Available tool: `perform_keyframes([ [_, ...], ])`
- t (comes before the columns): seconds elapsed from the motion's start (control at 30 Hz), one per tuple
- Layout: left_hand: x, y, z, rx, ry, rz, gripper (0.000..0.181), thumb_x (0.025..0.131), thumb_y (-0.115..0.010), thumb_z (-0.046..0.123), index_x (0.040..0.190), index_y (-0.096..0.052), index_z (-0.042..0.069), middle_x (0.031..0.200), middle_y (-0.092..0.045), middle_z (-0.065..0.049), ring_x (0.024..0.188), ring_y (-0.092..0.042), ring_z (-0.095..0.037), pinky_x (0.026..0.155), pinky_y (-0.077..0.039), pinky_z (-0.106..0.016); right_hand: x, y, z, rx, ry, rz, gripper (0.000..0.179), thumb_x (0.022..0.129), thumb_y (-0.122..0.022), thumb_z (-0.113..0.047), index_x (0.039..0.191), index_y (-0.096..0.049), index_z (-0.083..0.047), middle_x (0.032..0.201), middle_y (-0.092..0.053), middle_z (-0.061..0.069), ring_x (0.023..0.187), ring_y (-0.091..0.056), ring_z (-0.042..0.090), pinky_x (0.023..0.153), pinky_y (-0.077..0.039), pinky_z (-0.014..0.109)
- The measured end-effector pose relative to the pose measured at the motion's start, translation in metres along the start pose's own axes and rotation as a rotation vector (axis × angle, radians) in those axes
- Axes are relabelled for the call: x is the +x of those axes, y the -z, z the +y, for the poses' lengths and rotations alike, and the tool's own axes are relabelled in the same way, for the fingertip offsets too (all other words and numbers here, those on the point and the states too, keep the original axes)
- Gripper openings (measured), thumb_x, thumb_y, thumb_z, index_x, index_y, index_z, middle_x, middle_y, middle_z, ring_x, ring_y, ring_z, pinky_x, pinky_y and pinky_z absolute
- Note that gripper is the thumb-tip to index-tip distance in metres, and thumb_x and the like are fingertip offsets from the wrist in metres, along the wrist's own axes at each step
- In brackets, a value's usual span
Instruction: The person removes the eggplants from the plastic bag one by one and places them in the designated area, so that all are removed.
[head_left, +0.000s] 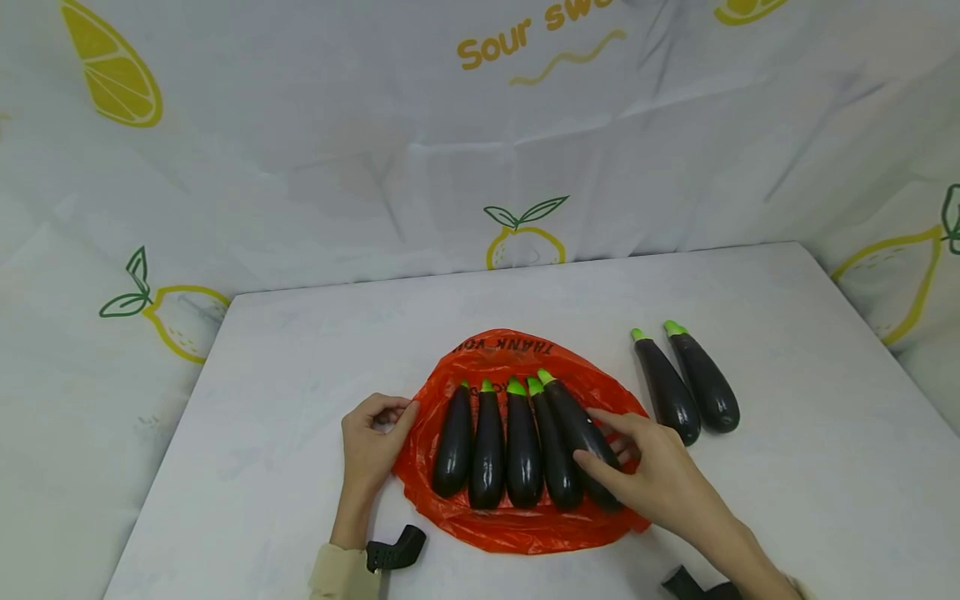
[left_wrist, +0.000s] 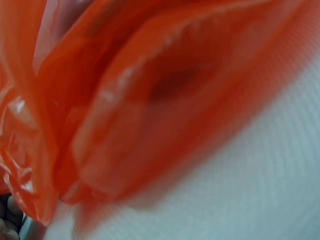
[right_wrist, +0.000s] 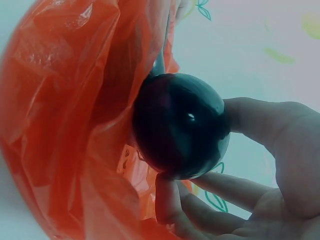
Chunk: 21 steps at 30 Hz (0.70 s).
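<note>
A red plastic bag (head_left: 517,529) lies spread on the table, with several dark, glossy eggplants (head_left: 487,450) side by side on it, green stem ends pointing away. My left hand (head_left: 369,446) pinches the bag's left edge between thumb and fingertips. In the left wrist view, folds of the red bag (left_wrist: 150,110) fill much of the picture and hide the fingers' work. My right hand (head_left: 660,471) grips the rightmost eggplant (head_left: 573,421), thumb on the near side and fingers on the far side. The right wrist view shows this eggplant's round end (right_wrist: 182,125) between thumb and fingers, close against the bag.
Two more eggplants (head_left: 667,392) (head_left: 703,379) lie side by side on the white table (head_left: 285,400), right of the bag. A white cloth (head_left: 300,167) with lemon prints hangs behind the table. Black wrist mounts (head_left: 397,550) are strapped near both wrists.
</note>
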<state>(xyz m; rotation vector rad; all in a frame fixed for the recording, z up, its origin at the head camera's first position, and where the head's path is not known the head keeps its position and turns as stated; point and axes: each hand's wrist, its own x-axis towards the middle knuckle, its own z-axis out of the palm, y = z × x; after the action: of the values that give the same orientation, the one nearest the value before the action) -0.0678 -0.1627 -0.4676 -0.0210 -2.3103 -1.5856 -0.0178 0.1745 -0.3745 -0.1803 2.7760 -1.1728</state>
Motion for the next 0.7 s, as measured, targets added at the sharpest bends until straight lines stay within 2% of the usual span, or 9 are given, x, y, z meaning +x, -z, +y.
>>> perform_keyframes([
  [0.43,0.001,0.000,0.000,0.004,-0.013,0.005,0.004,0.088,-0.078,0.009,0.087,-0.078,0.006,0.074,-0.067,-0.003,0.069,-0.055,-0.007,0.064,-0.048,-0.016,-0.003,0.005,-0.003,-0.003,0.031,0.077,0.056,0.081,-0.087,-0.026,0.128,-0.069,-0.003,0.098,-0.074,0.008,0.072,-0.062,0.009,0.060,-0.054,0.018],
  [0.7,0.001,0.000,0.000,-0.008,-0.020,0.004,0.003,0.087,-0.079,0.008,0.086,-0.078,0.005,0.074,-0.067,-0.003,0.069,-0.056,-0.008,0.063,-0.048,-0.017,-0.003,0.012,-0.001,-0.004,0.013,0.114,0.053,0.081,-0.087,-0.025,0.128,-0.069,-0.008,0.106,-0.075,0.015,0.081,-0.068,0.016,0.067,-0.062,0.032],
])
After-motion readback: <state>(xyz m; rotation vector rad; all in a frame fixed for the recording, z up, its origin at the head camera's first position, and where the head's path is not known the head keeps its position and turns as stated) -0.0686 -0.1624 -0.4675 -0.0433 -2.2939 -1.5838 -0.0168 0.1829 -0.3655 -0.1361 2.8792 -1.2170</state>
